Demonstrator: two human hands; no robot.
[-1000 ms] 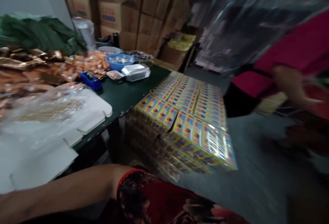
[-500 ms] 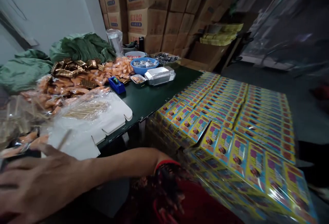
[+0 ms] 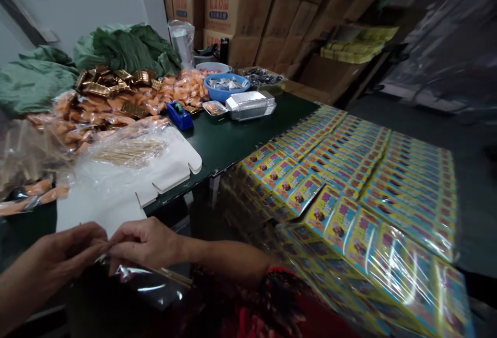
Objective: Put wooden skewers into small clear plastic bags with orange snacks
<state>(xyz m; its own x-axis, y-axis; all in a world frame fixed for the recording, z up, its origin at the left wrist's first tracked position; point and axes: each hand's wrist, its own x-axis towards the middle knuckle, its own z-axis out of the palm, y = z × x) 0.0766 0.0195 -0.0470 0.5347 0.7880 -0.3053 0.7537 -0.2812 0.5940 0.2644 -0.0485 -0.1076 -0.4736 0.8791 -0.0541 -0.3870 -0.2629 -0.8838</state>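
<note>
Near the table's front edge, my left hand (image 3: 73, 250) and my right hand (image 3: 145, 242) meet with fingers pinched together. Between them they hold a clear plastic bag (image 3: 151, 283), which hangs below my right hand. Thin wooden sticks (image 3: 174, 277) show at the bag, under my right wrist. Just beyond the hands lie flat white cardboard pieces (image 3: 93, 201). On the cardboard rests a clear bag of thin wooden sticks (image 3: 132, 152). My fingertips hide the part of the bag they pinch.
Orange packets (image 3: 186, 88), gold packets (image 3: 97, 89), a blue tape dispenser (image 3: 179, 115), a blue bowl (image 3: 225, 94) and a silvery tray (image 3: 250, 106) are on the green table (image 3: 217, 144). Wrapped stacks of colourful boxes (image 3: 349, 172) stand right. Cartons (image 3: 236, 12) rise behind.
My right hand has moved from the far left to the middle and closed. My left hand has come into clear view, and both now pinch a clear bag. The camera view has shifted slightly.
</note>
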